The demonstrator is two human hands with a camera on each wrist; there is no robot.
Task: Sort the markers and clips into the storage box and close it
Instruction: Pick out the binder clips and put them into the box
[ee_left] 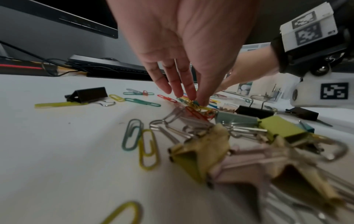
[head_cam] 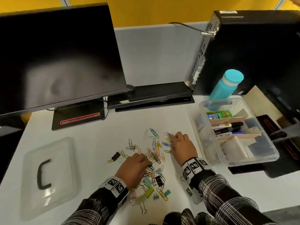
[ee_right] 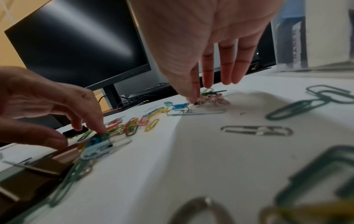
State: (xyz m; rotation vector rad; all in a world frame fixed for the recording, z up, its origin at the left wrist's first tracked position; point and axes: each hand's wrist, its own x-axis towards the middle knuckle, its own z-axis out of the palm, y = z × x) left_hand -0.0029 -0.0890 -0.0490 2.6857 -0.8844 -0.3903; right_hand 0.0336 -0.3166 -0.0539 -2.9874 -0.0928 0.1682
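Several coloured paper clips (head_cam: 153, 144) lie scattered mid-table, with binder clips (head_cam: 149, 192) heaped nearer me. My left hand (head_cam: 150, 166) reaches down into the pile, thumb and fingertips (ee_left: 191, 97) closing on a tangle of paper clips (ee_left: 197, 106). My right hand (head_cam: 172, 140) works the far right of the spread, thumb and forefinger pinching a small bunch of paper clips (ee_right: 208, 94). At the right stands the clear storage box (head_cam: 266, 158), open, with black markers (head_cam: 227, 127) in a middle compartment. Its clear lid (head_cam: 48, 174) with a black handle lies flat at the left.
A dark monitor (head_cam: 56, 54) stands at the back left, and a black keyboard (head_cam: 151, 95) lies behind the clips. A black computer tower (head_cam: 259, 51) and a teal bottle (head_cam: 227, 85) stand behind the box. One black binder clip (head_cam: 116, 155) sits left of the pile.
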